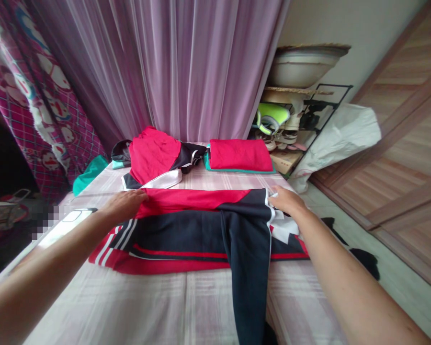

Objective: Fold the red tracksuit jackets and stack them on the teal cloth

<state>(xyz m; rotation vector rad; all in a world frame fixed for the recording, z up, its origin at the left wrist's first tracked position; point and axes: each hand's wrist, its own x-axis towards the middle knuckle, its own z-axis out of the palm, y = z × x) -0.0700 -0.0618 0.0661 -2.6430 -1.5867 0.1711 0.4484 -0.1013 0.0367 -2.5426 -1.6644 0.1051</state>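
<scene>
A red and black jacket [179,230] with white piping and striped cuffs lies partly folded in front of me. One black sleeve [249,278] hangs down across it toward me. At the jacket's far left corner, my left hand [127,203] is closed on the red cloth. On the opposite side my right hand [287,200] pinches the white-trimmed edge, beside some white cloth [285,227]. Part of the fingers of each hand is hidden by the angle.
Behind the jacket lie a crumpled red and black garment [154,153] and a neatly folded red one [240,154] on green cloth. A phone [66,225] rests at the left on the plaid bedsheet [147,306]. A shoe rack [309,115] and white sack [345,139] stand right.
</scene>
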